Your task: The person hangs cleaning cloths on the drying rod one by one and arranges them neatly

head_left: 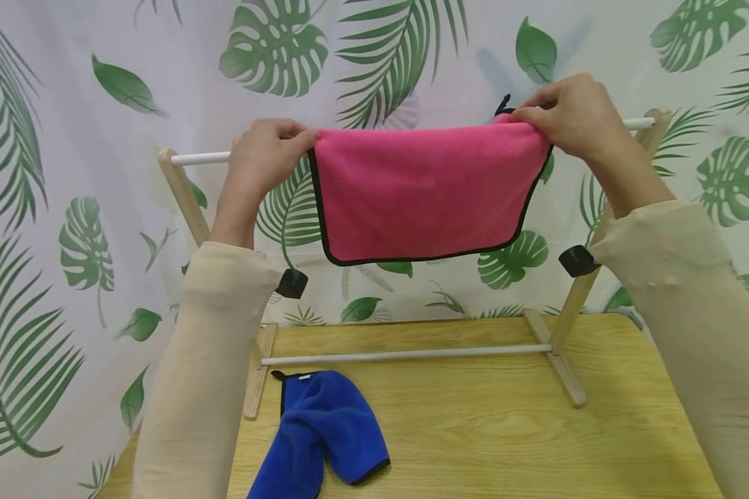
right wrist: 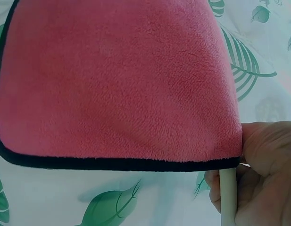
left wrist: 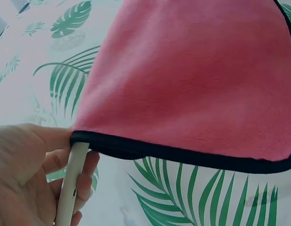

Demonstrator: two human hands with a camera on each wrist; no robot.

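A pink towel (head_left: 424, 194) with black edging hangs folded over the white top rod (head_left: 201, 158) of a wooden rack. At its upper left edge my left hand (head_left: 267, 156) pinches the cloth; the left wrist view shows the thumb at the black edging and fingers (left wrist: 84, 188) behind the rod. My right hand (head_left: 571, 114) pinches the upper right edge, beside a small black loop (head_left: 504, 105) sticking up. In the right wrist view the right hand's fingers (right wrist: 213, 186) also pass behind the rod. The towel's back part is mostly hidden.
A crumpled blue towel (head_left: 324, 430) with black edging lies on the wooden table (head_left: 474, 430), in front of the rack's lower white rod (head_left: 406, 356). The rack's right foot (head_left: 555, 360) stands on the table. Behind hangs a white curtain (head_left: 181, 55) with green leaves.
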